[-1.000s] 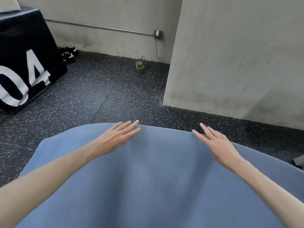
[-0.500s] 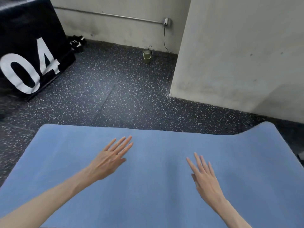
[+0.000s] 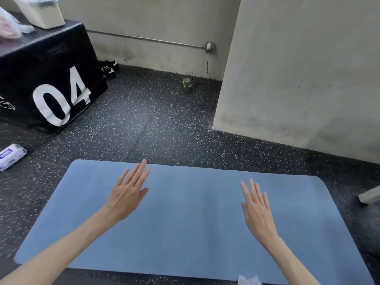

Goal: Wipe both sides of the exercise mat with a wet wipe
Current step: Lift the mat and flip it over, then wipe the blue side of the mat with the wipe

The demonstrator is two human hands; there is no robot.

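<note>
The exercise mat (image 3: pixel 185 219) is plain pale blue on a black floor (image 3: pixel 156 128) speckled white, and beyond the mat's far left corner stands a black box (image 3: pixel 41 79) printed with a white "04".

Your exercise mat (image 3: pixel 185 219) looks like soft blue foam, matt all over, with a fine even grain and no shine. Under it you've got a floor (image 3: pixel 160 128) of dark rubber, rough-looking and flecked with pale specks. By the near edge there's a wet wipe (image 3: pixel 247 280), thin, white and crumpled like cloth. Off to your left, the wipe pack (image 3: pixel 11 156) is glossy plastic film. The black box (image 3: pixel 47 79) wears a matt covering with white printed numerals. Along the dull, stained concrete wall (image 3: pixel 298 68) runs a metal pipe (image 3: pixel 144 39).
</note>
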